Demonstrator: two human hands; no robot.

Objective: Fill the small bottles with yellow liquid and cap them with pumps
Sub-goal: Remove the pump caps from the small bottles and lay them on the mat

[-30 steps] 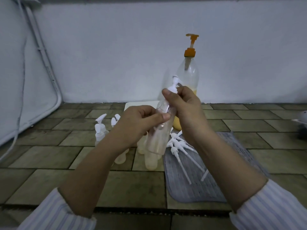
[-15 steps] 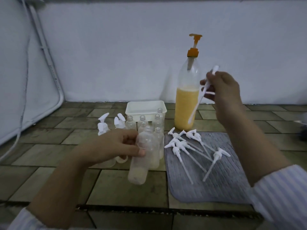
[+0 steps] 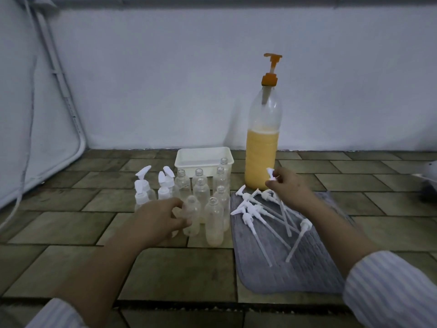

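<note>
2 hands are working over the tiled floor. The left hand [image 3: 163, 215] is curling its thumb and fingers round a small bottle [image 3: 192, 216] standing upright at the front of the cluster, its neck bare. The right hand [image 3: 287, 187] is pinching a white pump [image 3: 271, 174] by its head, thumb against fingertips, with the long straw hanging down over the grey mat [image 3: 298, 275].

Just beside the held bottle, another open bottle [image 3: 214, 223] is standing with what looks like a thin pale layer at its base. Behind them more uncapped bottles [image 3: 201, 183] are crowding together, and to the left at least 3 capped bottles [image 3: 144, 192] are wearing pumps. On the mat, several loose pumps [image 3: 257, 209] are lying crossed over one another. The white tub [image 3: 203, 153] is sitting behind the cluster, and the big bottle of yellow liquid [image 3: 261, 159] with its orange pump [image 3: 272, 67] is standing near the wall, about half full.

The small bottles are looking light and thin-walled, so a hard squeeze is likely to dent them or tip a neighbour; gripping the body low, as the left hand is doing, seems steadiest. The pump is light too, but its straw is thin and springy, so holding it at the collar should be aiming it best into the narrow neck.
</note>
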